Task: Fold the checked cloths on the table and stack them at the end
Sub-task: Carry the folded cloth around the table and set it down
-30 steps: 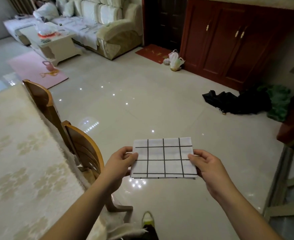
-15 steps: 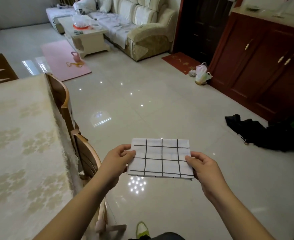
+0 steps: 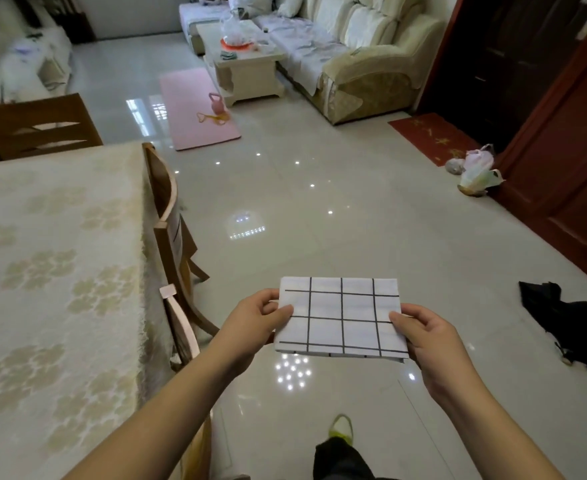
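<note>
Swinging left since the earlier frames, the view now takes in more of the bench [image 3: 53, 271] and the whole sofa [image 3: 354, 46], while the red cabinet [image 3: 569, 174] has slid toward the right edge; the folded checked cloth [image 3: 340, 318] stays held out flat in front of the body, over the floor [image 3: 302, 209]. Left hand [image 3: 250, 323] keeps its grip on the cloth's left edge, thumb on top and fingers curled under; right hand [image 3: 434, 344] pinches the right edge the same way. The cloth hangs well apart from the bench, with two wooden chairs [image 3: 170, 244] standing between them along the bench's right side. Wide open tile lies ahead and to the right, as far as a pink mat [image 3: 198, 109] and a coffee table [image 3: 247, 67]. A dark garment [image 3: 572, 327] lies on the floor to the right, cut off by the frame. Plastic bags [image 3: 475, 171] sit by the cabinet. The cloth's underside and the fingers beneath it are hidden. One shoe [image 3: 342, 427] shows below, the leg above it cropped. The bench's near and left edges run out of view.
</note>
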`<action>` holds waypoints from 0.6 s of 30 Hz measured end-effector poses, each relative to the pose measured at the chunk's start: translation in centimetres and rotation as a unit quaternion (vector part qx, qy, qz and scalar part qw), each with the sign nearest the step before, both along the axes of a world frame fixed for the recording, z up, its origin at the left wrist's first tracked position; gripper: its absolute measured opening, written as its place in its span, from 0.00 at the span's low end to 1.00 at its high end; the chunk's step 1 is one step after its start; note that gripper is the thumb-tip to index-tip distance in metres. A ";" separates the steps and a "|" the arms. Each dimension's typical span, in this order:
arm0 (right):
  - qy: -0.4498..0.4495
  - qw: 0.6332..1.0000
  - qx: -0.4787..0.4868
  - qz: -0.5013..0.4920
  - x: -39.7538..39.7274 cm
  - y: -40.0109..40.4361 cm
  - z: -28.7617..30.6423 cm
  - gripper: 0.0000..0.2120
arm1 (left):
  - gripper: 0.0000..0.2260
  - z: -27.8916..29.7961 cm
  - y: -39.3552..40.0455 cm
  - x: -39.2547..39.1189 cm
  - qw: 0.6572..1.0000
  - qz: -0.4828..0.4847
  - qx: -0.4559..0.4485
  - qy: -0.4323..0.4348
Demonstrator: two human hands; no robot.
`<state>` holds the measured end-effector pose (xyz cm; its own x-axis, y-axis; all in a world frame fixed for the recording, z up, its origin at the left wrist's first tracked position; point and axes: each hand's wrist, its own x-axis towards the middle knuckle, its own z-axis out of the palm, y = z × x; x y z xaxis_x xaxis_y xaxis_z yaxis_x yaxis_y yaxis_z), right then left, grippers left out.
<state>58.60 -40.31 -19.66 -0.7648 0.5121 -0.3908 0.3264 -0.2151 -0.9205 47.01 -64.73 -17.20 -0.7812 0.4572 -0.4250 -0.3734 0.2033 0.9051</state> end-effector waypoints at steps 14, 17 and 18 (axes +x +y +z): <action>0.013 0.990 -0.021 0.142 -16.1 6.3 0.9 0.06 | 0.14 0.1 4.5 -9.3 0.991 0.131 -0.021 -0.003; -0.003 0.987 -0.038 0.159 -19.1 6.0 0.6 0.10 | 0.13 -0.3 4.4 -11.5 0.987 0.158 -0.023 -0.007; -0.010 0.986 -0.042 0.161 -20.3 5.8 0.4 0.10 | 0.12 -0.5 4.3 -12.4 0.986 0.167 -0.018 -0.009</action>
<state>38.31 -34.47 -19.27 -0.8740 0.2085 -0.4389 0.4087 -0.1732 -0.8961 34.64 -60.42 -17.70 -0.8774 0.1600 -0.4524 -0.4417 0.0989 0.8917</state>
